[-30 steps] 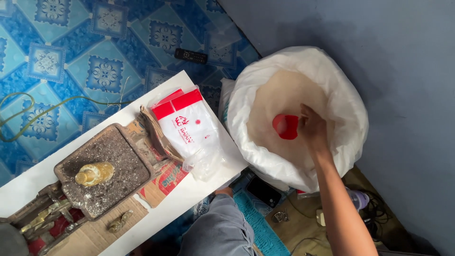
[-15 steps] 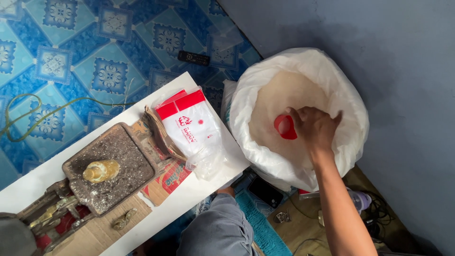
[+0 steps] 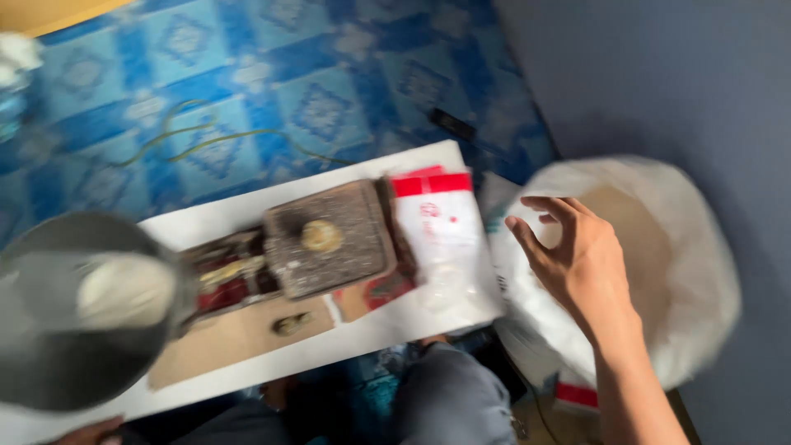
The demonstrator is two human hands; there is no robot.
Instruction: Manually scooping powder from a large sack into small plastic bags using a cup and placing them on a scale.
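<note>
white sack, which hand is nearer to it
Right. The right hand hovers open over the white sack; the left hand is far off at the frame's bottom-left edge, beside the metal bowl.

Your view is smeared by strong motion blur; nothing is crisp. Light is soft, even daylight, moderately bright, with no hard shadows. The white sack [image 3: 659, 272] washes out pale at its rim. Your right hand [image 3: 581, 264] is least blurred. The metal bowl [image 3: 82, 313] at the left edge is streaked.
</note>
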